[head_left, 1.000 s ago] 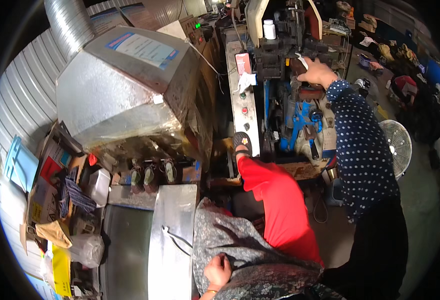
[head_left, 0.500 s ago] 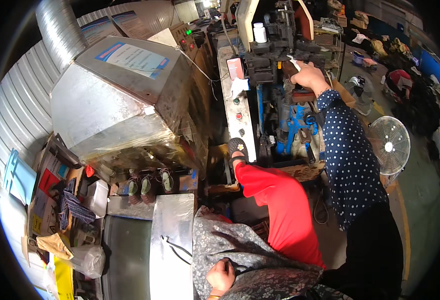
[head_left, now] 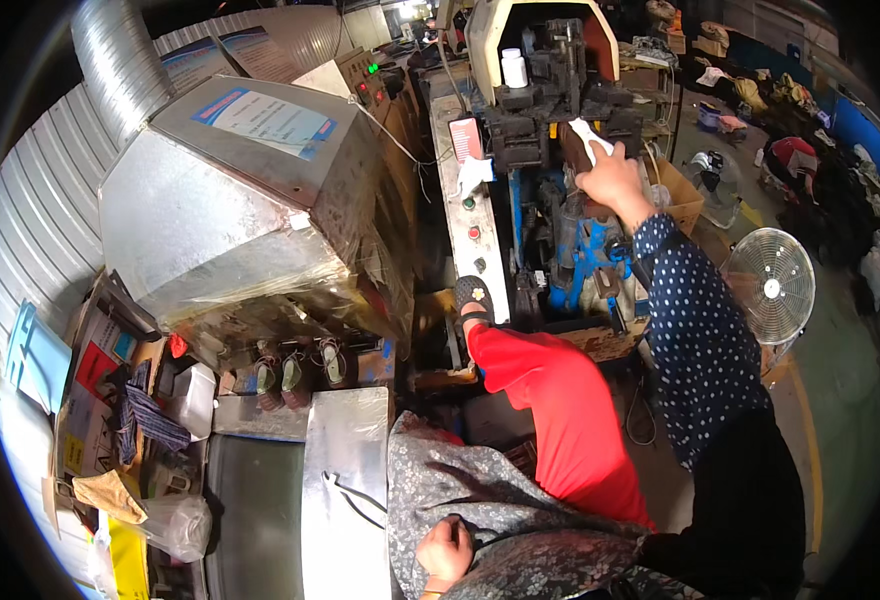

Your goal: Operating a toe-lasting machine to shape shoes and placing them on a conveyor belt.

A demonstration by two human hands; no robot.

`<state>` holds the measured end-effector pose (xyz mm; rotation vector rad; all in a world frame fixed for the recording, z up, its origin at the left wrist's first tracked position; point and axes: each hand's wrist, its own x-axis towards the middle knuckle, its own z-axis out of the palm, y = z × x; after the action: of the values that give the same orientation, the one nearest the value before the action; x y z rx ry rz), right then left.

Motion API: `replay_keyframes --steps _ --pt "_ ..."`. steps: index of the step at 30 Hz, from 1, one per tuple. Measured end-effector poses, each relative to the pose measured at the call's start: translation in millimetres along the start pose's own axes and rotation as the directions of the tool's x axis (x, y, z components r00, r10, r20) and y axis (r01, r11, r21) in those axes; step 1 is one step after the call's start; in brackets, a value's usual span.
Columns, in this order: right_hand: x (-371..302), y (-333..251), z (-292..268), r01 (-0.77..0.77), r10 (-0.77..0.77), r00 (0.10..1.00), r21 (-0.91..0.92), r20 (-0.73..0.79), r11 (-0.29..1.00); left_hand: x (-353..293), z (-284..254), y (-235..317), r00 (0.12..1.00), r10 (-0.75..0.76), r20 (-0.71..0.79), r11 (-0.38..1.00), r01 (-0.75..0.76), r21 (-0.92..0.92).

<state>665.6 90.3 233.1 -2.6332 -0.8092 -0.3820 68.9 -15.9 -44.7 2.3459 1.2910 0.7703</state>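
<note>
The left hand (head_left: 445, 550) is laid on patterned grey cloth over the lap, its fingers folded inward; whether anything is held there cannot be told. To its left, a plier-like tool (head_left: 343, 489) is laid on the pale metal table (head_left: 335, 560). At the near left, a yellow printed panel (head_left: 128, 550) is seen among bags and boxes.

Farther off, brown and green shoes (head_left: 292, 378) are lined up below a metal hood (head_left: 195, 170). To the right, green and red buttons (head_left: 474, 233) are set in a pale control strip.

Beyond these, the right hand (head_left: 612, 185) is stretched to a dark machine (head_left: 530, 135), fingers bent at a white piece (head_left: 584, 133); a firm grip cannot be confirmed. The step in hand is judged to be handling that piece at the machine's front; for the next move, a sure pinch, with fingertips kept clear of the metal, would be called for.

Print is borne by a red-and-white card (head_left: 466, 139) beside the machine, a blue-and-white hood label (head_left: 265, 120) and, farthest, wall posters (head_left: 260, 55). No clear marking is made out on the white bottle (head_left: 513, 68).
</note>
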Motion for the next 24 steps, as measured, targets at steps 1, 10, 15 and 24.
replay_keyframes --steps 1,10,15,24 --pt "-3 4 2 0.030 -0.030 0.999 0.011 -0.027 0.999 0 -1 -1 1.000 0.004 0.009 1.000 -0.004 -0.016" --pt "-46 39 -1 0.067 -0.056 0.997 0.217 -0.055 0.974 0 0 -3 0.995 -0.025 0.097 0.999 0.028 -0.031" --pt "-104 38 -1 0.318 -0.230 0.917 0.252 -0.325 0.914 29 -21 -2 0.873 -0.168 0.458 0.550 0.469 -0.691" --pt "-359 -66 -16 0.605 -0.726 0.594 0.787 -0.347 0.118 128 -56 71 0.995 0.049 0.085 -0.190 0.093 -0.977"
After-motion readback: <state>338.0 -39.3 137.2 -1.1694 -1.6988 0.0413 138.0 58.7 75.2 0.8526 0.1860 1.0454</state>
